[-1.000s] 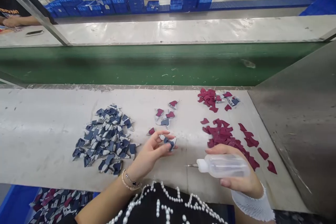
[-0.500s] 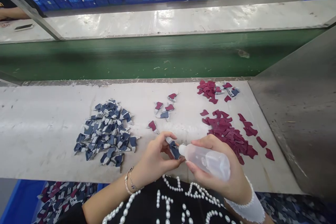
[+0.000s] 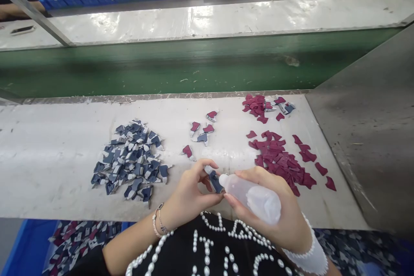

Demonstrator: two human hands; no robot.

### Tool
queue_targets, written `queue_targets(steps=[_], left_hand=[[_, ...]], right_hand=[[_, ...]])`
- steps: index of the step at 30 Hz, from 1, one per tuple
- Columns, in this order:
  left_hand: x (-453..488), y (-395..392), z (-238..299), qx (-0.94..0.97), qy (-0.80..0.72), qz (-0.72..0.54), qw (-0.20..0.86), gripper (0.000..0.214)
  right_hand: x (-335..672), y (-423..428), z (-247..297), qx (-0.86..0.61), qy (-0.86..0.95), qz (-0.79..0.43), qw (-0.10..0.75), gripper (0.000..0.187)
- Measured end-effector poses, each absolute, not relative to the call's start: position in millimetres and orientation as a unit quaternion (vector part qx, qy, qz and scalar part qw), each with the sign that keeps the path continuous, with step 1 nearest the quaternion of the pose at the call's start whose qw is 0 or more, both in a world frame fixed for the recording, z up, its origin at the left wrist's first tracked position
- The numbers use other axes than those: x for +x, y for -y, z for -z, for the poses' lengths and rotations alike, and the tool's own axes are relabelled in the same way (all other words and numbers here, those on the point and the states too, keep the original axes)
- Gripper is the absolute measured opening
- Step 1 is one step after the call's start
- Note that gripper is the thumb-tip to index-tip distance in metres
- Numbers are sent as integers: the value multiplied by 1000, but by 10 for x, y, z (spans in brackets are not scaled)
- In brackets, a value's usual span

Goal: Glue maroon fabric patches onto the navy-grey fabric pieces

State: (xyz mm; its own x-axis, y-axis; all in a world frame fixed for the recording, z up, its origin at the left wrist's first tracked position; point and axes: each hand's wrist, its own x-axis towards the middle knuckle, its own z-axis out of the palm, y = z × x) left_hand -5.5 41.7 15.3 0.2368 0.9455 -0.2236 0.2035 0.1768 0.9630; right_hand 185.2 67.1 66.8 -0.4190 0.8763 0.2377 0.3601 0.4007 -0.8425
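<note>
Presently pinches a navy-and-white piece [image 3: 214,181] between thumb and fingertips of the half-curled left hand [image 3: 192,189], just over the counter [image 3: 64,164] near its front edge. Grasps a translucent bottle [image 3: 254,199] in the right hand [image 3: 288,211], tilting its cap [image 3: 224,180] close against the piece. Has a heap of navy-and-white parts [image 3: 131,159] farther left, plus a maroon pile [image 3: 283,161] toward the counter's right edge.

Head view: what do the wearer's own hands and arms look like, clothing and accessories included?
Both hands are ungloved. Above the left hand, the wrist carries slim bracelets, one pale, the other with a darker charm; a black sleeve shows farther up that arm. Past the right hand, a white band with a scalloped edge circles the wrist.
</note>
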Motion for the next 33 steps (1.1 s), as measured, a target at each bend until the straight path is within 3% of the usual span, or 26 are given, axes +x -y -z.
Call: queue_targets(steps=[19,33], left_hand=[[-77,-446,-165,579,-527,-339,521,51],[-96,-494,-206,566,-547,-339,515,44]], right_hand=[[1796,-664,-739,-389,780,-327,365,22],[1943,-558,-714,-398,814,-309,289,23]])
